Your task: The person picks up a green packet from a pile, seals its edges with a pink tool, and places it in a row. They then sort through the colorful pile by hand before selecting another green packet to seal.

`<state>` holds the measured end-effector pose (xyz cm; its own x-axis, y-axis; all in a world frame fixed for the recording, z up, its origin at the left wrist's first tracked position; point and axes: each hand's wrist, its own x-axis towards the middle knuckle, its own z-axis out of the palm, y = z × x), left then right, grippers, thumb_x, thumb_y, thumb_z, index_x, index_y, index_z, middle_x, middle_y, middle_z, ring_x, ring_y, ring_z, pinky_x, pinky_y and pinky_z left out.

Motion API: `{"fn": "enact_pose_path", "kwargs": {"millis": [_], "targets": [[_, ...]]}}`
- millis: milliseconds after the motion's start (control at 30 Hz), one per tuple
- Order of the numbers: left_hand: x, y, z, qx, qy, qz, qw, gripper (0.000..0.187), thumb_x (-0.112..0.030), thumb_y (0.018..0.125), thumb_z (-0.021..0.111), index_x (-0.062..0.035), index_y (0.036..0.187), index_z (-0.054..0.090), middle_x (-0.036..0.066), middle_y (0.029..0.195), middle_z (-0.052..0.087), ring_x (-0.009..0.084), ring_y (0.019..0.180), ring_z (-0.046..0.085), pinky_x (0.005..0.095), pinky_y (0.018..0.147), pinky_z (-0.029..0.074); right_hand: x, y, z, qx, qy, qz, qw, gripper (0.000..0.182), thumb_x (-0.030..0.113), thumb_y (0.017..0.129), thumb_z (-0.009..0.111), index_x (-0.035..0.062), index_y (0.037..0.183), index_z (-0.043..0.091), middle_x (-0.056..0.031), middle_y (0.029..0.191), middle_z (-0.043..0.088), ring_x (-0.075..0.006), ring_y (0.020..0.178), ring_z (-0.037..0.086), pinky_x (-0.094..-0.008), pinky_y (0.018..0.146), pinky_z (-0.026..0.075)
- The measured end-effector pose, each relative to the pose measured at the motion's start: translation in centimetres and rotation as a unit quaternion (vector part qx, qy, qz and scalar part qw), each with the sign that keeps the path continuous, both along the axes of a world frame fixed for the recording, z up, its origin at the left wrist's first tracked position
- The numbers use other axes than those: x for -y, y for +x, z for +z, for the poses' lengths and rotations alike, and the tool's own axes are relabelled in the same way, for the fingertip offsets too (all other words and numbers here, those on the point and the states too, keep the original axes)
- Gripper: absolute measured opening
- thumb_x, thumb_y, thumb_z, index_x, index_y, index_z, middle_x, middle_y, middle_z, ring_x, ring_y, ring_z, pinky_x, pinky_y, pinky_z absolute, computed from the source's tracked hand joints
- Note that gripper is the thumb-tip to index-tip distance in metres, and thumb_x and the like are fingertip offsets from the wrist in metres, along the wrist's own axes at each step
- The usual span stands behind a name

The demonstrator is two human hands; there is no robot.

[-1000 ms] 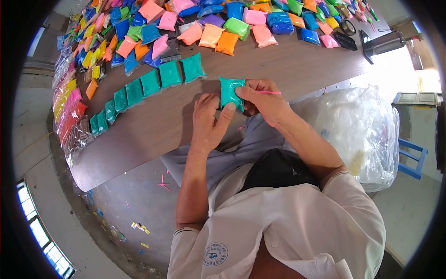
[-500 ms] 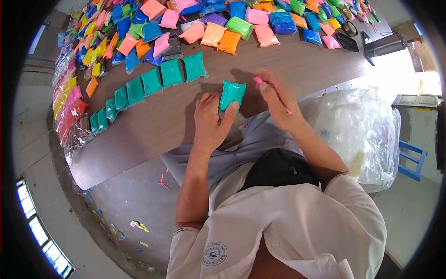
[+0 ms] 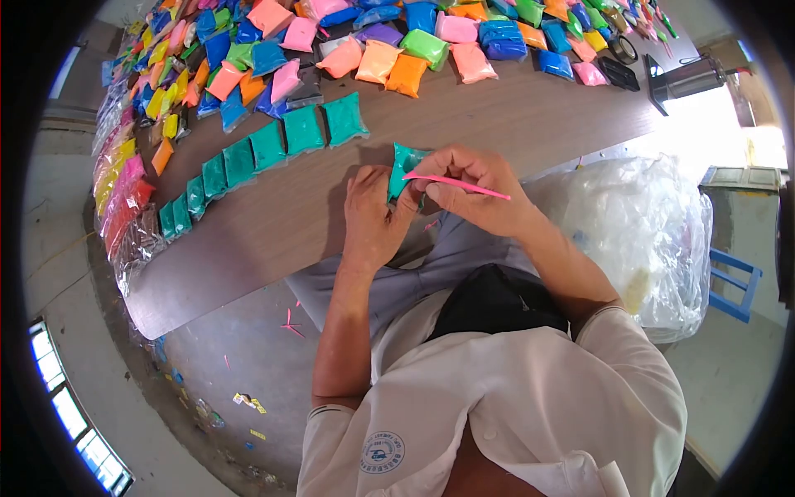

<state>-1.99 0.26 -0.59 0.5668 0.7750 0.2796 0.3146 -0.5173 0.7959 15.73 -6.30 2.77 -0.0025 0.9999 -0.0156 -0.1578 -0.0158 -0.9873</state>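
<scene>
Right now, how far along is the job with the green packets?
Eight green packets lie in a row on the table and look done. In hand is another packet, held by the left hand, while the right hand holds a pink stick at it. Left, probably: finishing this one and adding it to the row. Whether the mixed-colour pile needs work, I can't tell.

So the bench [image 3: 464, 120] is brown wood-look, with a curved row of teal packets [image 3: 239, 162] lying across it, a big jumble of colourful packets [image 3: 382, 62] behind those, plus a black tape roll [image 3: 622, 50] near one end.
</scene>
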Motion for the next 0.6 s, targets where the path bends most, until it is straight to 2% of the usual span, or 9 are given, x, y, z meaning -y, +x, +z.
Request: {"fn": "enact_pose_path", "kwargs": {"millis": [67, 167, 267, 367, 467, 567, 600], "targets": [[0.0, -0.1, 0.0, -0.019, -0.016, -0.001, 1.0, 0.027, -0.031, 0.094, 0.063, -0.0033, 0.092, 0.066, 0.012, 0.09, 0.065, 0.0319, 0.091, 0.056, 0.0416, 0.083, 0.043, -0.4, 0.2, 0.0, 0.008, -0.029, 0.003, 1.0, 0.017, 0.007, 0.092, 0.065, -0.0019, 0.106, 0.067, -0.0019, 0.088, 0.069, -0.0062, 0.073, 0.06, -0.0231, 0.064, 0.05], [0.1, -0.1, 0.0, -0.024, 0.004, -0.003, 1.0, 0.027, -0.03, 0.094, 0.063, -0.0029, 0.091, 0.066, 0.013, 0.089, 0.064, 0.0317, 0.091, 0.056, 0.0415, 0.083, 0.043, -0.3, 0.0, 0.2, 0.073, -0.039, -0.037, 0.996, 0.015, 0.007, 0.091, 0.066, -0.0008, 0.103, 0.07, -0.0036, 0.081, 0.069, -0.0069, 0.07, 0.06, -0.0231, 0.063, 0.05], [0.0, -0.1, -0.2, -0.036, 0.014, -0.002, 0.999, 0.027, -0.029, 0.094, 0.063, -0.0026, 0.09, 0.066, 0.013, 0.088, 0.063, 0.0319, 0.091, 0.056, 0.0416, 0.083, 0.042, -0.6, 0.3, -0.3, 0.258, 0.073, -0.082, 0.96, 0.013, 0.007, 0.089, 0.067, 0.0013, 0.099, 0.072, -0.0074, 0.077, 0.068, -0.0085, 0.068, 0.061, -0.0246, 0.062, 0.05], [0.1, -0.1, 0.1, -0.033, -0.004, -0.002, 0.999, 0.028, -0.029, 0.094, 0.062, -0.0022, 0.09, 0.066, 0.013, 0.088, 0.063, 0.0323, 0.091, 0.055, 0.0419, 0.083, 0.041, -0.7, 0.2, -0.2, 0.264, 0.072, -0.109, 0.956, 0.011, 0.007, 0.086, 0.068, 0.002, 0.095, 0.072, -0.0114, 0.075, 0.067, -0.0135, 0.065, 0.062, -0.0277, 0.061, 0.05], [0.1, 0.0, -0.2, -0.005, 0.003, -0.003, 1.0, 0.03, -0.031, 0.095, 0.061, -0.0019, 0.09, 0.065, 0.013, 0.089, 0.063, 0.0324, 0.09, 0.055, 0.0421, 0.083, 0.041, -0.5, -0.3, 0.5, 0.326, 0.181, -0.078, 0.925, 0.009, 0.006, 0.085, 0.068, 0.0017, 0.092, 0.071, -0.0116, 0.078, 0.069, -0.0181, 0.065, 0.064, -0.0296, 0.061, 0.05], [0.1, 0.0, -0.2, -0.002, 0.0, 0.001, 1.0, 0.028, -0.03, 0.094, 0.06, -0.0036, 0.09, 0.066, 0.012, 0.086, 0.063, 0.0326, 0.093, 0.056, 0.0445, 0.081, 0.04, -1.0, -0.2, -0.4, 0.376, 0.143, -0.083, 0.912, 0.008, 0.006, 0.084, 0.068, 0.0022, 0.09, 0.071, -0.0119, 0.079, 0.069, -0.0209, 0.065, 0.064, -0.03, 0.061, 0.051], [0.1, 0.0, -0.1, -0.007, -0.002, -0.002, 1.0, 0.028, -0.03, 0.094, 0.06, -0.0037, 0.091, 0.066, 0.012, 0.086, 0.063, 0.0325, 0.093, 0.056, 0.0445, 0.081, 0.04, -1.3, 0.1, -0.7, 0.35, 0.128, -0.091, 0.924, 0.007, 0.006, 0.084, 0.069, 0.0022, 0.09, 0.071, -0.0111, 0.079, 0.069, -0.0189, 0.065, 0.063, -0.0294, 0.061, 0.05]]}}
